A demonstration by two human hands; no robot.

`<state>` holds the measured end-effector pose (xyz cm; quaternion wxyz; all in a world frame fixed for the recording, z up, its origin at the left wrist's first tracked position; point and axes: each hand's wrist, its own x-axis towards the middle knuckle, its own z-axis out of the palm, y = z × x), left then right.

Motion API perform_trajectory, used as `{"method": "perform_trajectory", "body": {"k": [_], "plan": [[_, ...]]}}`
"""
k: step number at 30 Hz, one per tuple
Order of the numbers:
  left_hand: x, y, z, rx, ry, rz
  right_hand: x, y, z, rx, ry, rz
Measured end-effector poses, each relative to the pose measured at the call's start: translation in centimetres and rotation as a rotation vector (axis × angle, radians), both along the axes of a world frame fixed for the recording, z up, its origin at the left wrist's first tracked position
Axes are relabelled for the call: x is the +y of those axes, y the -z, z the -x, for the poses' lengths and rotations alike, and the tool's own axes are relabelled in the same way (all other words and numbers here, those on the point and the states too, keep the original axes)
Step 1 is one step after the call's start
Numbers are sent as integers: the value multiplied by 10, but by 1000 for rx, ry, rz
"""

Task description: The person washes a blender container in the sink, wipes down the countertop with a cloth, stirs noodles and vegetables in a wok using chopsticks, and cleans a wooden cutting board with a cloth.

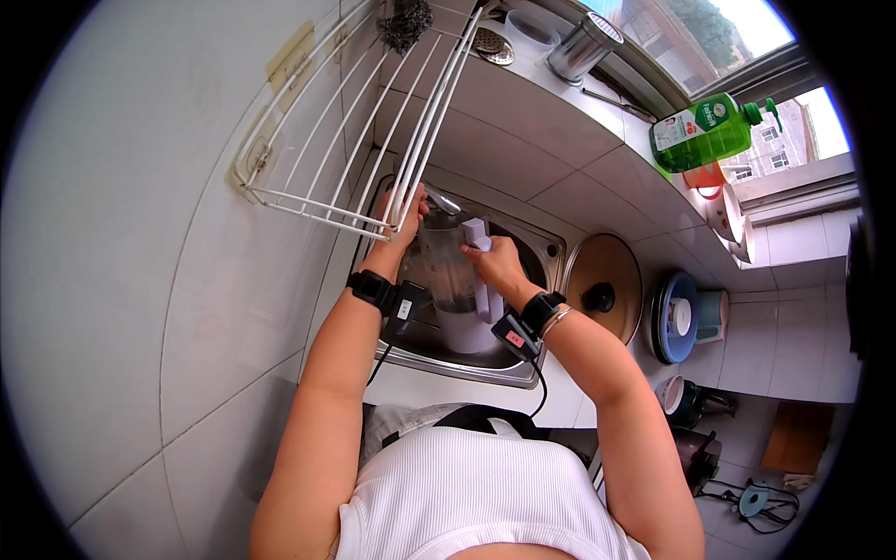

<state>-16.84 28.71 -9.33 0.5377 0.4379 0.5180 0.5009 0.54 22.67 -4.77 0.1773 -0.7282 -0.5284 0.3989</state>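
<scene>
Over stainless-steel sink (448, 365): white wire rack (441, 110) juts across view of left wrist; lifting arm could snag it. Black rectangular wrist box (405, 308) hangs near basin; splashing could wet it. Left hand (417, 203) at curved chrome faucet (443, 203), partly hidden; cannot tell whether gripping. Clear plastic jug with lilac base and handle (448, 266) inside sink, mouth toward faucet; raising it could knock spout. Right hand (497, 264) curled closed round jug handle; loose or wet grip could let jug drop.

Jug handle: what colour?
Pale lilac handle, best seen in the head view, the only one here.
</scene>
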Motion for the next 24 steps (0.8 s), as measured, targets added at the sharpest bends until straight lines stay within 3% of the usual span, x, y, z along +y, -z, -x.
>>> {"method": "perform_trajectory", "body": {"k": [12, 21, 24], "plan": [[-4, -9, 0, -34, 1, 15, -2, -1, -1, 46, 19, 15], [-37, 27, 5, 96, 35, 140, -12, 2, -12, 10, -30, -43], [-68, 52, 15, -43, 5, 244, -31, 5, -25, -18, -31, 17]]}}
